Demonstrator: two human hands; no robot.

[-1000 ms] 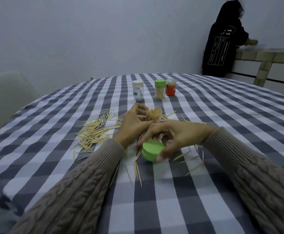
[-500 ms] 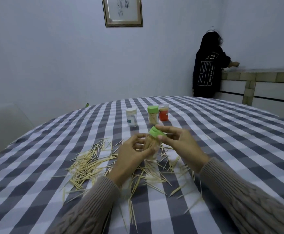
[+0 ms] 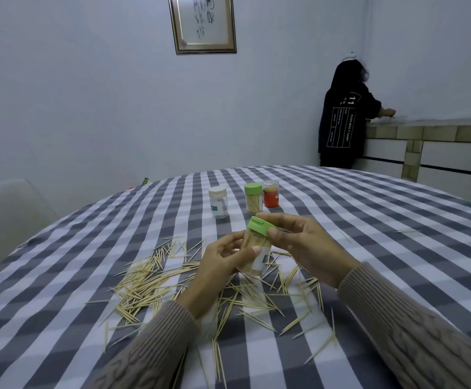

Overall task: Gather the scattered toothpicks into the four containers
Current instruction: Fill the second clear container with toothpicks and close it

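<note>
Your left hand [image 3: 223, 265] curls around a clear toothpick jar [image 3: 255, 255], holding it tilted above the worktop [image 3: 368, 248], thumb pressed on its label. Your right hand [image 3: 304, 248] pinches the jar's green lid [image 3: 260, 226], which sits on the jar's mouth at a slant. The jar is packed with toothpicks. Below and to the left of your hands, loose toothpicks [image 3: 155, 279] lie scattered over the grey-and-white checked cloth. Farther back stand three more containers: a white-capped jar [image 3: 218, 202], a green-capped jar [image 3: 253, 198] and, touching it, a red-based jar [image 3: 271, 193]. A person in black [image 3: 340, 119] stands at the far counter.
</note>
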